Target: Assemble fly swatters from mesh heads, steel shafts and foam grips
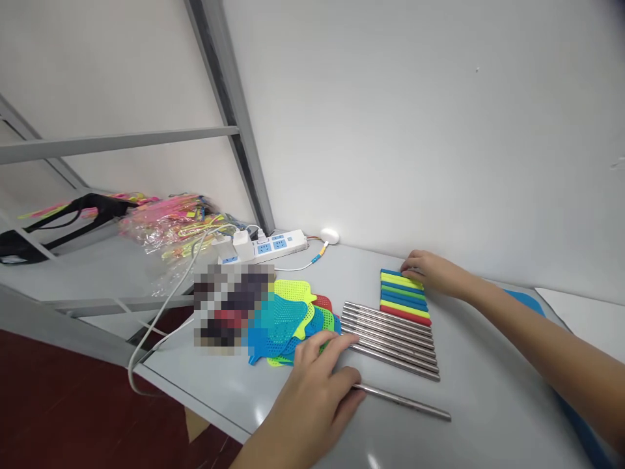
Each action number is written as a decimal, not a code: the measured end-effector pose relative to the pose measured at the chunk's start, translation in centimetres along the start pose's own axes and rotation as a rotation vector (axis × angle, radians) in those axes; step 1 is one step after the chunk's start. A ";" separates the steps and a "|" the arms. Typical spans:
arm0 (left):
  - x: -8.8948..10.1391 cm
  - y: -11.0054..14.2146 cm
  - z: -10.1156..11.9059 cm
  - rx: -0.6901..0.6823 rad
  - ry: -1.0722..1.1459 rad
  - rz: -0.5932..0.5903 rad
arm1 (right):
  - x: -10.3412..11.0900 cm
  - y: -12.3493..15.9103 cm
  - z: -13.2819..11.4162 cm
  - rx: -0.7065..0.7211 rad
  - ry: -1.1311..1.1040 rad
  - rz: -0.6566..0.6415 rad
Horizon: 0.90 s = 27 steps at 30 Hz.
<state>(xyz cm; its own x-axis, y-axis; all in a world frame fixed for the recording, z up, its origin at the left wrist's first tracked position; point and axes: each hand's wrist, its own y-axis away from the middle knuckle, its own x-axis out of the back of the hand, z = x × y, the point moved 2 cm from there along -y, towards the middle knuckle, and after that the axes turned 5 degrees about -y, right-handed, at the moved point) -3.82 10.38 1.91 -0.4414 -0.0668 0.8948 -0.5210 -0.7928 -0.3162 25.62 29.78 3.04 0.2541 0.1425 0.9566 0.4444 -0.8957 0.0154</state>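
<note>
My left hand (317, 384) rests at the table's front, fingers curled over the near end of a single steel rod (410, 402) that lies apart from the rest. Beyond it, several steel rods (390, 339) lie side by side in a row. My right hand (430, 272) reaches to the far side and its fingertips press on a row of coloured plastic handles (404, 299), blue, yellow, green and red. Just left of the rods, a pile of flat mesh swatter heads (288, 319), in yellow, blue, green and red, is touched by my left fingers.
A white power strip (266, 247) with plugs and cables sits at the back by the wall. Bags of pink and yellow plastic parts (170, 221) lie on a grey shelf at left. A blurred patch (232, 306) covers something beside the swatter heads. Grey table edge (195, 397) runs front-left.
</note>
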 end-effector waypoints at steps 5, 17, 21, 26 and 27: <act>0.1 -0.5 0.3 -0.015 0.083 -0.069 | 0.3 -0.2 -0.2 0.065 0.034 -0.031; 0.0 0.0 0.0 -0.025 0.118 0.048 | 0.6 1.4 -0.3 -0.002 0.088 0.085; 0.2 0.2 -0.2 -0.030 0.149 0.150 | 2.5 4.9 -1.3 -0.157 0.057 0.231; 0.9 0.2 -0.9 0.095 0.244 0.292 | 2.7 14.7 -6.1 -0.306 -0.090 0.379; 1.0 0.2 -0.9 0.105 0.251 0.300 | 1.9 16.8 -7.4 -0.320 -0.164 0.360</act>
<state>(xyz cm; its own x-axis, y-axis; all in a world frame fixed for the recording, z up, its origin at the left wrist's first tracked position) -5.01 10.76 2.44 -0.7341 -0.1651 0.6587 -0.2703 -0.8188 -0.5065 27.23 11.89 7.30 0.4857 -0.1576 0.8598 0.0253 -0.9807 -0.1941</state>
